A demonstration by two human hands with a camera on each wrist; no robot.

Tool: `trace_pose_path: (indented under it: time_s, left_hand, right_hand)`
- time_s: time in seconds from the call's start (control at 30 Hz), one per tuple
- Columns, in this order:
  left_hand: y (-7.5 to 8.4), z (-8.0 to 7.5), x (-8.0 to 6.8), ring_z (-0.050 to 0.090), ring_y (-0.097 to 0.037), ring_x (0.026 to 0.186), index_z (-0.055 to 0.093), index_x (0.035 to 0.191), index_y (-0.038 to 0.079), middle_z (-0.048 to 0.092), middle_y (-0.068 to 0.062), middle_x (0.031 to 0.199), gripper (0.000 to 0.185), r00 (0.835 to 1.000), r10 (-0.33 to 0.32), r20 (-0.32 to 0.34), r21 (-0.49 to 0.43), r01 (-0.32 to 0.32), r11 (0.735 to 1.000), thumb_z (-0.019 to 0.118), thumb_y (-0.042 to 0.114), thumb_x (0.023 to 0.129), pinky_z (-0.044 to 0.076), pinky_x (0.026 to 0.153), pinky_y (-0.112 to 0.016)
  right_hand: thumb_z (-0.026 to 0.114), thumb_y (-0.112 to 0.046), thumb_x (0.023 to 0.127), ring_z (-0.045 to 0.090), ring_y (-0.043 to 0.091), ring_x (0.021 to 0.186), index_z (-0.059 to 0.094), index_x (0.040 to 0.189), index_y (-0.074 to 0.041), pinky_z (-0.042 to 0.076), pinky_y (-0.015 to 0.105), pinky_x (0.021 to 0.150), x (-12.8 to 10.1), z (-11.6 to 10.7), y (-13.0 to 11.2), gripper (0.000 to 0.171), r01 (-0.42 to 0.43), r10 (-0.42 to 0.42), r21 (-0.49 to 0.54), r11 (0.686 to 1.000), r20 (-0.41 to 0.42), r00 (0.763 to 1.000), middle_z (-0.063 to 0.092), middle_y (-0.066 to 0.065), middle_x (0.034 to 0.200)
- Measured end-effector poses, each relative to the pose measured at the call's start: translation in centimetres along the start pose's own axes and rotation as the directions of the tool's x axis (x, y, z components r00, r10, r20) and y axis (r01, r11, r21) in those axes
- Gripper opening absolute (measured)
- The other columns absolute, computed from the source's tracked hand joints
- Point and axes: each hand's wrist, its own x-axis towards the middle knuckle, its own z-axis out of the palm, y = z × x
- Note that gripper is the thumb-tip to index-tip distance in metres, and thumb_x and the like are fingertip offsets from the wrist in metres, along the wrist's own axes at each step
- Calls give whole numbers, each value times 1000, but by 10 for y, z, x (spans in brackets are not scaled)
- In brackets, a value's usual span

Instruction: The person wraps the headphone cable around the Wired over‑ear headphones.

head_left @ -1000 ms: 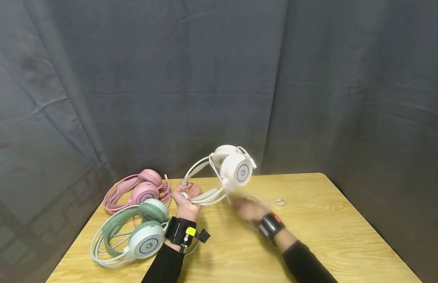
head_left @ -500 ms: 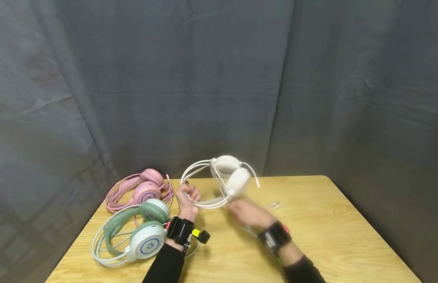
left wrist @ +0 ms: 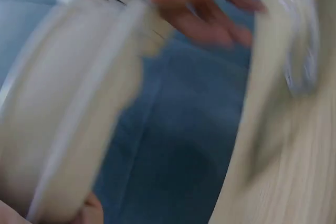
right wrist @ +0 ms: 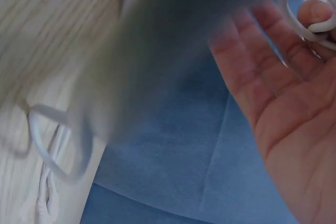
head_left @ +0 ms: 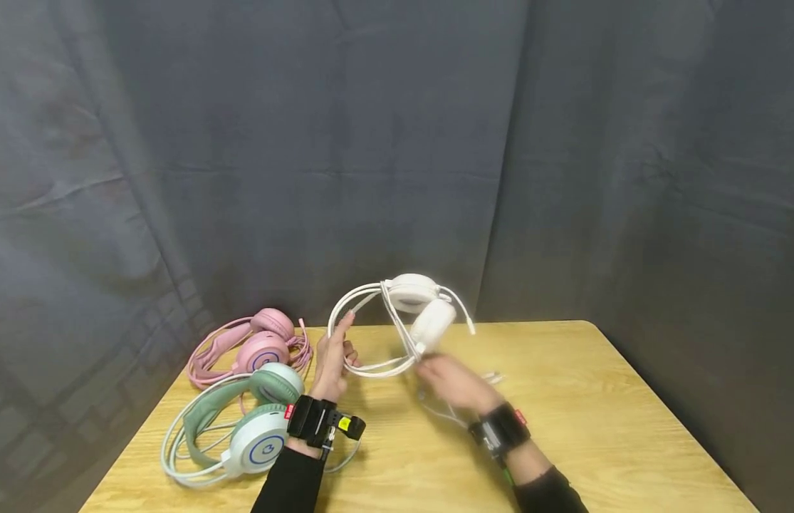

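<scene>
Left hand point(head_left: 332, 360) now higher up white headset point(head_left: 403, 324), grip grasping; right hand's point(right wrist: 283, 103) released palm only wrist-visible.

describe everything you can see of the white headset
The white headset is a glossy, plastic-looking pair with two round earcups, a thin double-wire headband, a short mic boom and a white cable trailing to the table. It is held up above the table, earcups away from the person. The left hand touches the headband; the blurred right hand is below the earcups.

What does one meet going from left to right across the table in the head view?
Green headphones and pink headphones overlap at the far left, so their order is unclear; then left hand → white headphones → right hand.
</scene>
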Motion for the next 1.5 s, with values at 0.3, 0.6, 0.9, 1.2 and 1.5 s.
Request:
trace_pose_path:
  time_s: [0.3,0.6,0.9,1.2,1.5]
  left_hand:
    - [-1,-3,4,31,-6,43,34,60,14,30,6,52,29,998,-50,-24,-246,42,968,36,-6,80,31,45,-19]
    - [-4,-2,5,23,1,38,41,63,22,24,13,45,40,995,-28,-93,-94,19,995,72,30,86,21,36,-14]
    - [-9,-3,6,34,-10,36,34,69,13,31,5,44,16,992,98,-82,-30,-101,994,37,-2,70,36,38,-25]
    - [-5,0,0,30,-8,31,34,74,11,32,6,40,15,960,271,-64,-100,-276,956,34,-4,70,26,30,-21]
    - [-1,0,-3,32,-8,30,36,78,10,35,4,42,16,916,378,-137,-120,-394,911,36,-5,71,28,28,-21]
  right_hand:
    - [36,-40,104,63,14,84,61,97,-29,53,25,72,3,3,2,29,21,-22,-24,999,-34,999,65,5,104]
    - [39,-36,105,57,13,70,61,91,-18,52,26,61,1,3,0,32,-7,6,-88,996,-16,1000,64,5,95]
    - [36,-38,105,62,20,76,63,93,-20,53,26,64,-2,0,-1,35,-12,12,-23,1000,-4,1000,65,6,96]
    - [37,-40,104,54,15,58,64,98,-21,53,29,54,-6,-7,-5,33,-61,60,109,992,14,998,65,15,83]
    - [39,-29,105,55,20,55,61,101,-17,51,30,50,-7,-20,-9,25,-24,27,73,997,-39,999,63,9,79]
